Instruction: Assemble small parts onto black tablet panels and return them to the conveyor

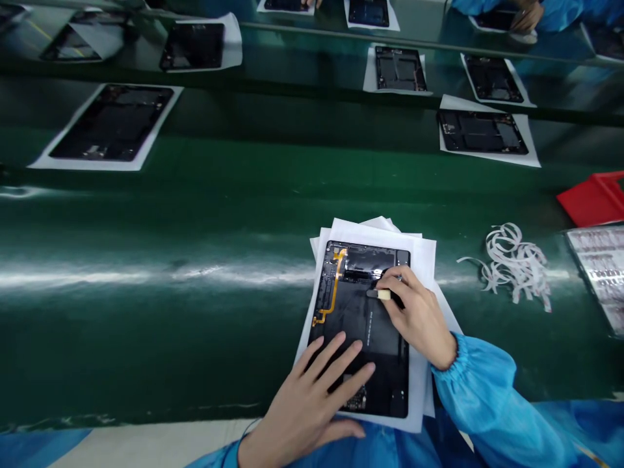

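Observation:
A black tablet back housing (358, 325) lies on several white paper sheets (383, 229), its inner side facing up. An orange flex cable (335, 289) runs down its left part. Over the lower left of the housing my left hand (316, 390) rests flat with the fingers spread. My right hand (414, 309) is at the upper right of the housing, thumb and fingers pinched around a small pale-yellow tool with a dark flat tip (383, 294). That tip points left, over the housing's inner surface; whether it touches cannot be told. The palm side of each hand is hidden.
A tangle of white strips (517, 263) lies right on the green bench (146, 338). Beyond it are a red bin (592, 200) and a sheet of small parts (602, 266). More housings on paper, such as one tablet housing (114, 123), lie ahead. A co-worker's hand (527, 16) shows top right.

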### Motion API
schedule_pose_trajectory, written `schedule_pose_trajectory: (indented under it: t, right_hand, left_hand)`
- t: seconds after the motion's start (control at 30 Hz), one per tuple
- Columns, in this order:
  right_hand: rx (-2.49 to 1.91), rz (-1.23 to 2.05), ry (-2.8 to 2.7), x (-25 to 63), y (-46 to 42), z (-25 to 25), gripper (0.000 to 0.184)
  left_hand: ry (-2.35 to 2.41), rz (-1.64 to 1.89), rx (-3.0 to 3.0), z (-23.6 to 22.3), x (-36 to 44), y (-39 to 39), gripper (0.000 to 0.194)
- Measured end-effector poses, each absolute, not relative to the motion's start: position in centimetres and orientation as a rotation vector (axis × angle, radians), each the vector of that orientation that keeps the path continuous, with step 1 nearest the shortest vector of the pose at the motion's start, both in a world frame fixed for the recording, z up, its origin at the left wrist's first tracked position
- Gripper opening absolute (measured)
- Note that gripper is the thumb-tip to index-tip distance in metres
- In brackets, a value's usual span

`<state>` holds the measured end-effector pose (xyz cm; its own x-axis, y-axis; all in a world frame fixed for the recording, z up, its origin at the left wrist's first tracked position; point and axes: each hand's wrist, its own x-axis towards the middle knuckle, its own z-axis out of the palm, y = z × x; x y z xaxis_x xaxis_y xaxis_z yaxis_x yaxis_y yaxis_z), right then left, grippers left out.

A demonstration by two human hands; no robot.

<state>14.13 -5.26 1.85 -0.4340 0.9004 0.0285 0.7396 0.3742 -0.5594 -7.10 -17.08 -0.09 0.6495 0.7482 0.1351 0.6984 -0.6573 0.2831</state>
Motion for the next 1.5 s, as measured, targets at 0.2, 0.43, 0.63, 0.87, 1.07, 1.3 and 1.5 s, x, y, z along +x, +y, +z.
schedule_pose_trajectory:
  t: [0.2,0.43,0.63,0.87,1.07,1.3,1.5]
  right_hand:
    - [-1.441,0.716,-2.31,13.6,-4.9,1.6,0.021]
    - [-1.051,1.181,-2.046,15.6,-6.4,4.5,0.015]
    - [-1.112,1.018,-2.052,15.6,-6.1,4.6,0.009]
    - [-1.283,0.744,-2.083,14.1,-4.2,-0.4,0.017]
    - [-1.283,0.685,-2.136,13.8,-4.7,0.0,0.018]
    - [-1.258,0.682,-2.137,13.9,-4.7,-0.4,0.019]
    - [-1.237,0.65,-2.15,13.9,-4.8,-0.5,0.018]
  left_hand:
    - [1.171,0.363,2.735,-0.2,-7.1,-16.5,0.062]
    - [1.211,0.4,2.725,0.0,-6.7,-16.5,0.058]
    - [1.226,0.399,2.732,-0.3,-6.7,-16.7,0.057]
    - [1.263,0.413,2.758,-0.3,-6.4,-16.8,0.053]
    - [1.261,0.434,2.742,-0.6,-6.5,-16.9,0.053]
    - [1.259,0.46,2.725,-0.5,-6.4,-16.8,0.052]
    - [1.214,0.374,2.719,-0.1,-6.9,-16.6,0.077]
